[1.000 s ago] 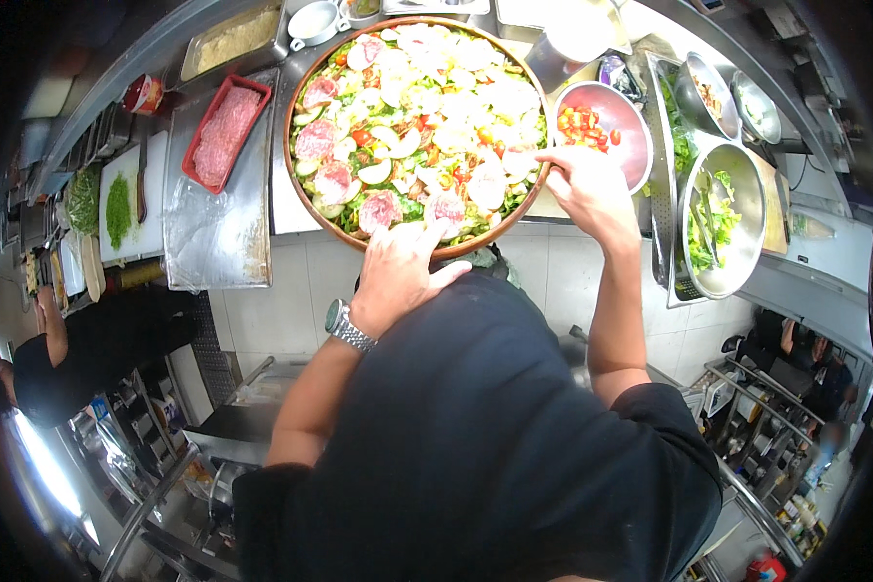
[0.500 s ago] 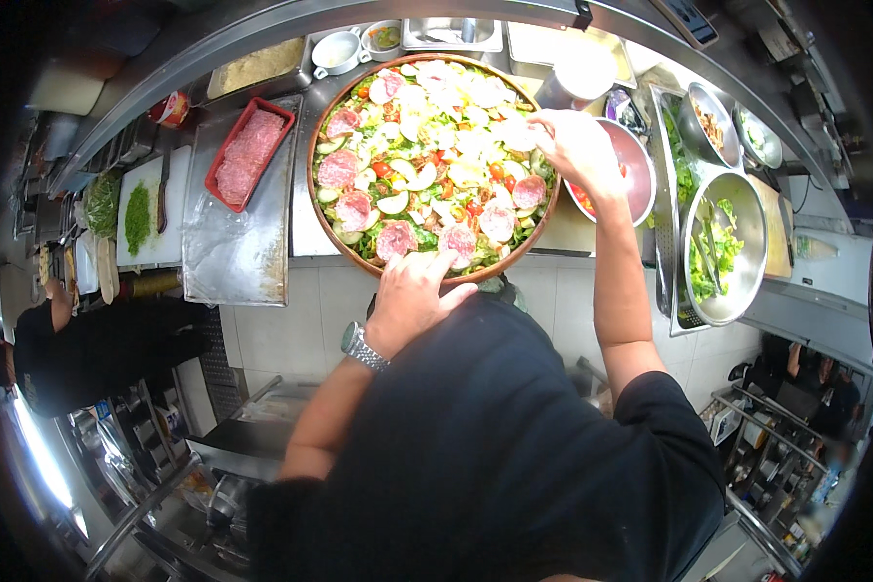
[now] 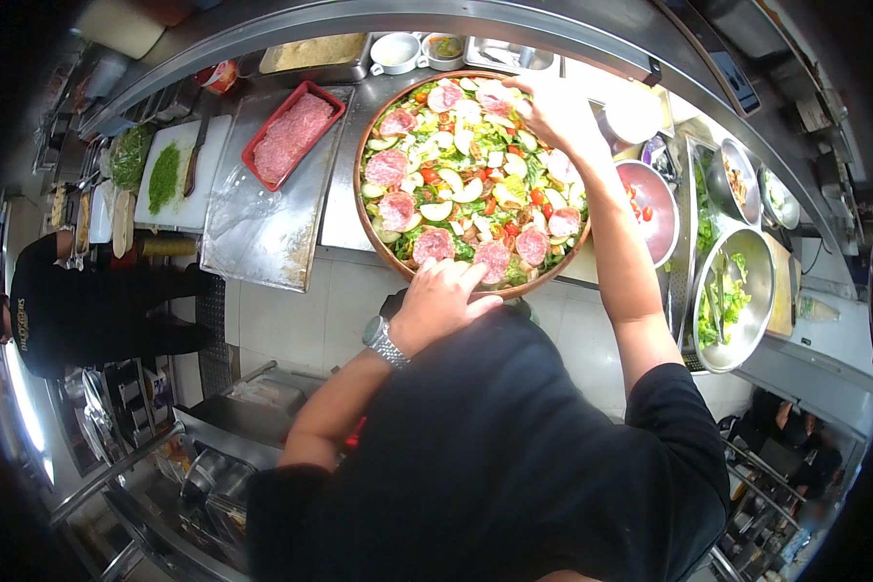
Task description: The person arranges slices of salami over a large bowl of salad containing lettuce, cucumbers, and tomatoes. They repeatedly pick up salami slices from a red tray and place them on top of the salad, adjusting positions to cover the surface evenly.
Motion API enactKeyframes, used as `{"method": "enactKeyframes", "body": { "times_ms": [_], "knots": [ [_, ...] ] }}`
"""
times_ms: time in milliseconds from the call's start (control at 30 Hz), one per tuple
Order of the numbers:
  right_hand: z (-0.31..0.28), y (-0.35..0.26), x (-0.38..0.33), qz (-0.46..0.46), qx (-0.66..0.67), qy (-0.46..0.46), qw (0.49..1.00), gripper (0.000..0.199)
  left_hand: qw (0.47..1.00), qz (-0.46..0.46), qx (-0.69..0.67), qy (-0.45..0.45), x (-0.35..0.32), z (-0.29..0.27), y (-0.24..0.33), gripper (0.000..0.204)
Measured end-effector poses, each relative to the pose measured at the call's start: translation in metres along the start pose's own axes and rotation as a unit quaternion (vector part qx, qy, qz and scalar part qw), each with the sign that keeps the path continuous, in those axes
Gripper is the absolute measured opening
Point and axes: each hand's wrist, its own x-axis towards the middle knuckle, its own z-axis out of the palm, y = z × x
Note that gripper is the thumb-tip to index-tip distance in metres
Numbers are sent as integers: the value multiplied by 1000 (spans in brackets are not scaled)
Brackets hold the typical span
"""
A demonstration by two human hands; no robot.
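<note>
the large round brown wooden bowl of mixed salad [image 3: 526,289] sits ahead of the left hand [image 3: 436,303], with the right hand [image 3: 551,109] over its far right part. left of the left hand lies a grey rectangular metal tray [image 3: 262,233]; right of the right hand, a wide steel bowl of lettuce [image 3: 755,296] and, nearer, a pinkish round bowl of red tomato pieces [image 3: 661,218]. the left hand rests at the near rim, fingers slightly spread; the right hand's fingers bend beside a round pink meat slice [image 3: 493,95], whether pinching it i cannot tell.
</note>
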Motion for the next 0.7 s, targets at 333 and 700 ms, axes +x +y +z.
{"method": "enactKeyframes", "body": {
  "times_ms": [333,700],
  "knots": [
    [9,-57,46,-1,103,-70,992,34,1000,-7,-10,6,-1,-1,-5,51],
    [24,-111,70,-36,109,-196,974,37,1000,16,4,9,-2,-2,-10,49]
  ]
}}
